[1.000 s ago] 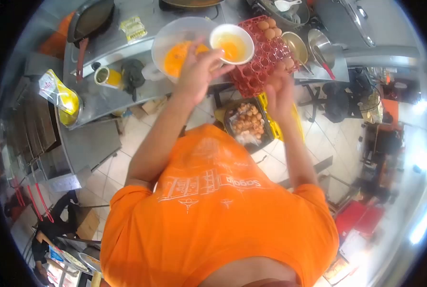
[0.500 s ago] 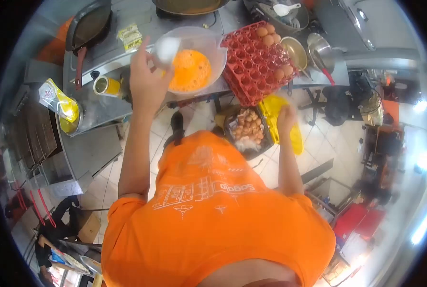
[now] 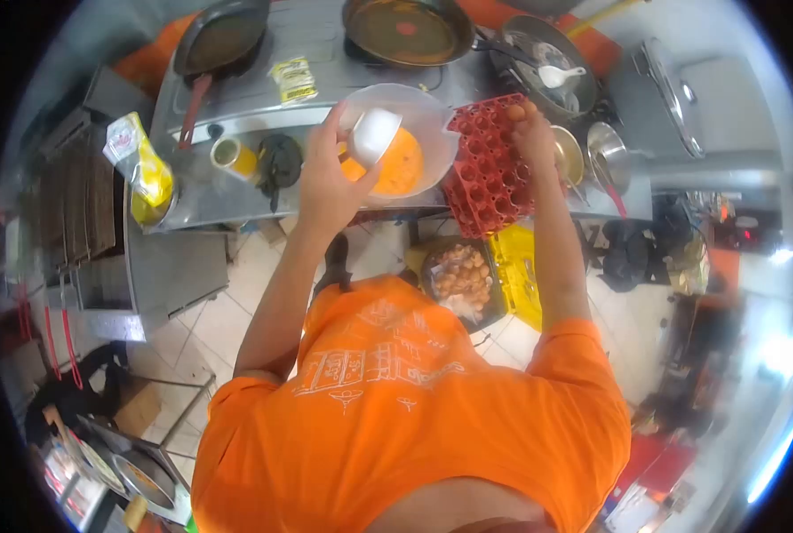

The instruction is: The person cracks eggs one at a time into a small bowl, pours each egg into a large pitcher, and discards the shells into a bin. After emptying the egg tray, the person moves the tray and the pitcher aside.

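Note:
A small white cup [image 3: 375, 135] is held in my left hand [image 3: 332, 182], tilted over a large translucent bowl [image 3: 439, 147]. Inside the bowl lies orange-yellow beaten egg [image 3: 403, 164]. My right hand [image 3: 535, 138] reaches over the right part of a red egg tray [image 3: 481, 164], beside a brown egg [image 3: 515, 113]; its fingers are blurred, and whether they grip an egg is unclear. Most of the tray's visible cups hold nothing. Below the counter, a bin [image 3: 501, 298] contains many eggshells [image 3: 461, 275].
Two dark pans, one left [image 3: 223, 40] and one centre [image 3: 407, 31], sit at the counter's back. A yellow packet [image 3: 294, 80], a yellow-labelled jar [image 3: 235, 157] and a steel bowl [image 3: 608, 151] stand nearby. Yellow plastic [image 3: 518, 271] is beside the bin.
My right hand has moved up from beside the tray to over it. The white cup's tilt over the bowl differs. The whole view has shifted, showing more of the stove.

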`<state>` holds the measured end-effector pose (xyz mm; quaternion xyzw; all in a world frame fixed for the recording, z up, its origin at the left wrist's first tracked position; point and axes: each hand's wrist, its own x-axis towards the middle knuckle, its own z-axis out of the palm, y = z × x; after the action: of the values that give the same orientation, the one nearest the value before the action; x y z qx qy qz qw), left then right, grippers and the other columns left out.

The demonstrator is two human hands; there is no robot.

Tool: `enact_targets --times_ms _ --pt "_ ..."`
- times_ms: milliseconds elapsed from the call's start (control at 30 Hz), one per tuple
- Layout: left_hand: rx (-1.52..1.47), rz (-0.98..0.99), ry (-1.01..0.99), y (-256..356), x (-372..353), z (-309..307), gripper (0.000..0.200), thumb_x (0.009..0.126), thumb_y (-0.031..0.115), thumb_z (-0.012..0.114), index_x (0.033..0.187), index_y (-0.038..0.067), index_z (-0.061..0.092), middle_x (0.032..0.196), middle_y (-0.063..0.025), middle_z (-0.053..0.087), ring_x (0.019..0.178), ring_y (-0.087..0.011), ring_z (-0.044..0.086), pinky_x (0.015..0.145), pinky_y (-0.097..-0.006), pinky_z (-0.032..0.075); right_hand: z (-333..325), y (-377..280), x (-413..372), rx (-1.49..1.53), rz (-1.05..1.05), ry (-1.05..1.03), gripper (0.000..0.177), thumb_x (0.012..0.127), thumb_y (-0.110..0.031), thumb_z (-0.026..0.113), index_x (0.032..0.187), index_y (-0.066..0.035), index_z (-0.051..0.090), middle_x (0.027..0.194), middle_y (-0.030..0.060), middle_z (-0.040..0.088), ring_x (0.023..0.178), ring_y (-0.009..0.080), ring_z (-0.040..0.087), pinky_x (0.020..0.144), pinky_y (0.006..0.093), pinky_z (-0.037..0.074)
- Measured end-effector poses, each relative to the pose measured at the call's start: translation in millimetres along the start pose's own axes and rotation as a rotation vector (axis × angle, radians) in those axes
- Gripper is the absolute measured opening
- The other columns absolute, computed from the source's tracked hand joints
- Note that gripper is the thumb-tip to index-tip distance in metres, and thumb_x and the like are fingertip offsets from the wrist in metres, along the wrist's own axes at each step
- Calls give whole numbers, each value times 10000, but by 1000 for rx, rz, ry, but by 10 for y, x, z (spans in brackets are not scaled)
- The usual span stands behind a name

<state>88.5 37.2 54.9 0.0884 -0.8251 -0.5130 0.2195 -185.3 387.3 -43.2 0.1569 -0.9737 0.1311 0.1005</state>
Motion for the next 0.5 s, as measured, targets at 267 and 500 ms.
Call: enact_targets --times_ms 267,500 --pt "-356 -229 57 13 19 -20 928 775 74 812 1529 86 271 1152 -100 480 1162 -212 549 949 -377 549 -946 -1543 -962 1322 288 -215 363 948 -231 643 1195 -8 496 959 53 636 832 128 632 688 299 515" --pt "-441 -218 33 60 61 144 932 818 166 806 1530 42 218 1156 -110 472 1150 -224 573 970 -342 487 -930 -2449 -1554 467 -331 -17 370 902 -68 635 1250 -54 511 1057 178 572 845 392 615 699 422 519"
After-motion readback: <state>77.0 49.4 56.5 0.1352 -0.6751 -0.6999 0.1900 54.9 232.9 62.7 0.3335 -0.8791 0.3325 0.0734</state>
